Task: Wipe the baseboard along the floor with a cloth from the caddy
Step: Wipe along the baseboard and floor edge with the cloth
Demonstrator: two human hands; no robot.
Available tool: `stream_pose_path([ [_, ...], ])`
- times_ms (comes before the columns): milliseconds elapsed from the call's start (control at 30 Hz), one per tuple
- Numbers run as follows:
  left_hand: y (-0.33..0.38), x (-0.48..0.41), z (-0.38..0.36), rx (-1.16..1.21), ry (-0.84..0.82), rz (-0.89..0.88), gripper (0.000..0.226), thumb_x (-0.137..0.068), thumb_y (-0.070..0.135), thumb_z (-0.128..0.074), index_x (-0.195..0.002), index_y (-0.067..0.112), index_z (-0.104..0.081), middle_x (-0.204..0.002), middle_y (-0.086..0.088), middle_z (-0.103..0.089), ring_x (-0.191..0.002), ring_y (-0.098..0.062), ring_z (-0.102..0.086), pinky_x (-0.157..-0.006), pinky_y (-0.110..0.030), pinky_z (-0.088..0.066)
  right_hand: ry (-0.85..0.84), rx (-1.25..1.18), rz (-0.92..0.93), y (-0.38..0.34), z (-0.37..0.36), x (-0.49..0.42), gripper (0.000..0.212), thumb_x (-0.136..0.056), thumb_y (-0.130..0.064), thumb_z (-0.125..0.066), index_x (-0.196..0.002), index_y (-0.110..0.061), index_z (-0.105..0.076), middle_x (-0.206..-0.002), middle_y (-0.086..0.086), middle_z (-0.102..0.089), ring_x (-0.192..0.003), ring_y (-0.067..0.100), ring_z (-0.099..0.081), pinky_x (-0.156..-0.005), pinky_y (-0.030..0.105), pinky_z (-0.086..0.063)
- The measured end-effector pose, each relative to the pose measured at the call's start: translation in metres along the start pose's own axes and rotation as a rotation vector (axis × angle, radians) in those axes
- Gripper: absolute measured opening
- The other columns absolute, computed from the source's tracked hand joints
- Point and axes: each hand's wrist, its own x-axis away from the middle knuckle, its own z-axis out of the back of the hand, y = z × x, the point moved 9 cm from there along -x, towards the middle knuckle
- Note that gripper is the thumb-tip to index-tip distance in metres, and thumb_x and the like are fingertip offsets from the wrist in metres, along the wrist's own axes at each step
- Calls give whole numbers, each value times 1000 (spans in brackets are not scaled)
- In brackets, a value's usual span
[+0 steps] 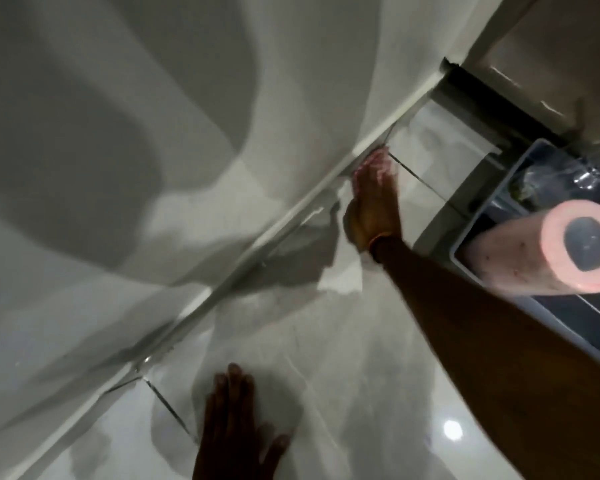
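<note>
Pink roll (pixel 548 247) nearest, lying across grey caddy (pixel 492 216) at right.
Right hand (pixel 373 202) pressed flat at baseboard (pixel 291 211); cloth blurred, grip cannot be told. Left hand (pixel 236 420) splayed open on glossy floor (pixel 361 358); a slip is risked.

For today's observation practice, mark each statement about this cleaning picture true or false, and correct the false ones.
1. The right hand reaches to the baseboard. True.
2. The left hand grips a spray bottle. False: it lies flat and open on the floor.
3. A pink roll lies in the caddy. True.
4. The caddy stands left of both hands. False: it is at the right edge.
5. The floor is carpeted. False: it is glossy tile.
</note>
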Motion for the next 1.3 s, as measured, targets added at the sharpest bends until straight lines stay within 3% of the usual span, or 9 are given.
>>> stream_pose_path([
  [133, 5, 4, 3, -14, -47, 0, 103, -95, 77, -23, -150, -8, -41, -162, -32, -31, -151, -44, -23, -123, -41, -9, 31, -168, 357, -84, -32, 123, 69, -99, -2, -53, -164, -3, -33, -175, 23, -26, -165, 43, -20, -134, 58, -23],
  [267, 7, 7, 5, -15, -100, -13, 100, -98, 75, -23, -157, -5, -31, -169, -26, -18, -155, -47, -19, -126, -44, -7, -152, -155, 600, -130, -56, 187, 72, -105, -17, -45, -171, -20, -16, -181, 8, -14, -169, 30, -9, -136, 52, -20],
  [400, 1, 10, 15, 57, -112, -26, 94, -98, 73, -23, -161, 3, -23, -173, -15, -13, -159, -32, -11, -125, -39, -10, -9, -129, 337, -66, -25, 96, 61, -105, -5, -50, -164, -3, -35, -174, 27, -26, -163, 47, -24, -133, 62, -24],
  [533, -3, 7, 17, 133, -93, -1, 89, -100, 71, -24, -162, 7, -22, -173, -11, -12, -159, -23, -4, -124, -36, -12, -86, -6, 23, 13, -8, -4, 71, -103, -33, -22, -164, 3, -30, -177, 29, -11, -167, 45, -5, -137, 58, -1],
  [700, -11, 11, 25, 139, -124, -27, 90, -98, 74, -22, -164, 14, -13, -175, -2, -2, -161, -17, 2, -126, -33, -16, 24, -92, -8, -60, -20, 66, 74, -110, -40, -38, -168, 2, -16, -176, 31, -11, -166, 47, -8, -138, 55, -4],
  [900, -12, 17, 22, 51, -161, -54, 93, -98, 77, -19, -165, 13, -8, -176, 0, 4, -161, -18, 5, -128, -34, -13, -259, -142, 488, -176, -77, 216, 66, -106, -35, -42, -169, -18, -29, -177, 11, -27, -166, 35, -25, -136, 53, -22],
  [1000, -9, 17, 21, 56, -160, -22, 95, -97, 79, -15, -165, 13, -9, -176, 0, 5, -161, -18, 6, -129, -34, -13, -225, -96, 656, -167, -69, 208, 63, -108, -24, -45, -169, -20, -29, -177, 9, -29, -165, 32, -27, -136, 51, -24],
  [1167, -1, 17, 21, 77, -139, -36, 92, -101, 72, -18, -163, 5, -19, -175, -9, -6, -161, -27, -5, -126, -35, -11, -57, -81, 240, -52, -33, 72, 65, -108, -11, -35, -170, -11, -17, -181, 16, -9, -169, 34, -7, -140, 48, -7],
  [1300, -2, 11, 21, 90, -141, -31, 90, -101, 70, -21, -160, 2, -29, -171, -16, -22, -157, -28, -15, -121, -35, -18, -38, -95, -22, 23, -8, -17, 66, -107, -21, -38, -168, -1, -20, -179, 24, -5, -168, 42, -2, -139, 50, 1],
])
